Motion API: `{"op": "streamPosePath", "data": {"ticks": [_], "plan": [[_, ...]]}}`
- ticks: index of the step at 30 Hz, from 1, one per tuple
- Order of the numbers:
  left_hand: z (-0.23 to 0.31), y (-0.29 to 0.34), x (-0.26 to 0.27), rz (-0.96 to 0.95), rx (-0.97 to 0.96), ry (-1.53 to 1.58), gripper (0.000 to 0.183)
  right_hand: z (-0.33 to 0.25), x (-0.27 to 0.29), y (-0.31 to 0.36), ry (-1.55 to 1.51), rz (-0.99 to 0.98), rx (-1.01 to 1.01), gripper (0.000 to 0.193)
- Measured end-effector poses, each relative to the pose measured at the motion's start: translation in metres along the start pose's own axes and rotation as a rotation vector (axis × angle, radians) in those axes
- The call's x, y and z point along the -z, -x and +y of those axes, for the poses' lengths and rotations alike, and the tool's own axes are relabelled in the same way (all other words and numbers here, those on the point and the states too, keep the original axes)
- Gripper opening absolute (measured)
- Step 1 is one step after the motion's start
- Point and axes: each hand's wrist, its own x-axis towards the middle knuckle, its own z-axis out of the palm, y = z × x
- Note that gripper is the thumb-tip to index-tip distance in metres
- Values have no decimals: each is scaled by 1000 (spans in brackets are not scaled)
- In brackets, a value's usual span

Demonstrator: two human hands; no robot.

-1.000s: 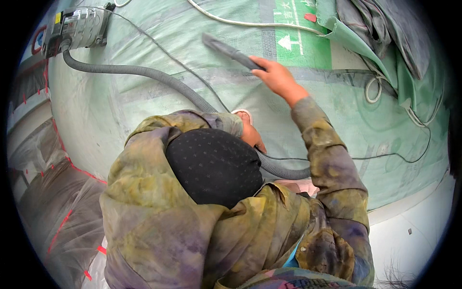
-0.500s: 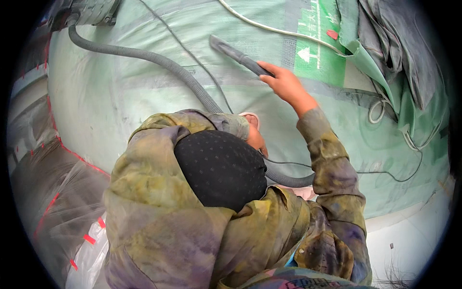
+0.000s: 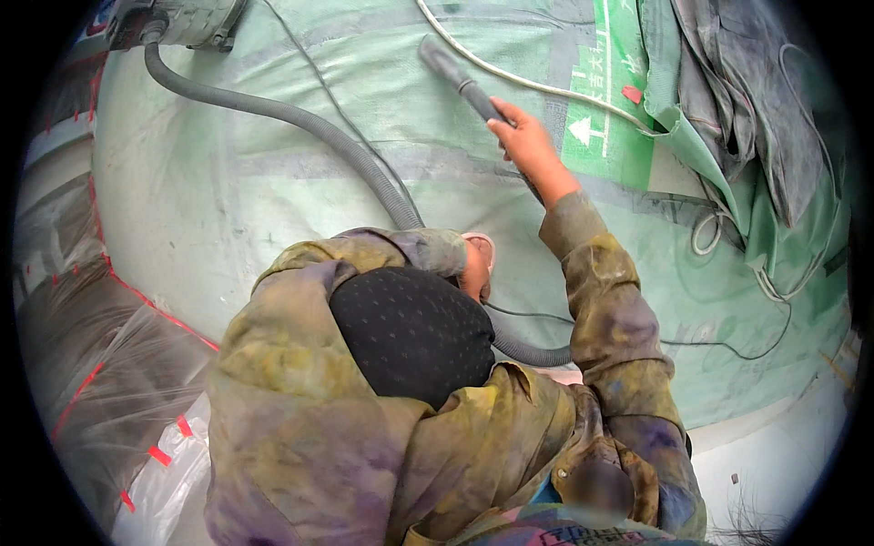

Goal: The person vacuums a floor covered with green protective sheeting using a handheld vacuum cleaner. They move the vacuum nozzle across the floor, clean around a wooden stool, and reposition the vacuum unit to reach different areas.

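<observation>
My right hand (image 3: pixel 533 150) is closed round the dark grey tube of a vacuum nozzle (image 3: pixel 452 75). The nozzle's flat, dusty head points to the far left and rests on or just over the green floor sheet (image 3: pixel 300 205). Beside the black dotted cloth over my bent knee (image 3: pixel 410 332), my left hand (image 3: pixel 475 273) hangs downward. Its fingers are mostly hidden, so what they hold does not show. A ribbed grey hose (image 3: pixel 309 118) runs behind my left sleeve and comes out again under my right forearm.
A grey machine (image 3: pixel 177 23) stands at the far left, joined to the hose. A white cable (image 3: pixel 519 79) and a thin black cord (image 3: pixel 341 114) cross the sheet. Grey cloth (image 3: pixel 742 109) is heaped at the right. Clear plastic film (image 3: pixel 109 346) with red tape borders the left.
The nozzle's head has moved farther away across the sheet, and its tube points more directly forward. My right hand has shifted left with it. The view has also shifted slightly.
</observation>
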Motion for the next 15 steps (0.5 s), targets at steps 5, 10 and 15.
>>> {"op": "streamPosePath", "data": {"ticks": [5,10,15], "plan": [[5,13,-7,170,54,-96,84,-36,-25,-33,97,-13,105,45],[3,28,-3,62,-136,89,80,-50,-21,-23,220,-181,137,45],[-2,18,1,109,-164,13,74,-16,45,20,-427,-19,46,47]]}}
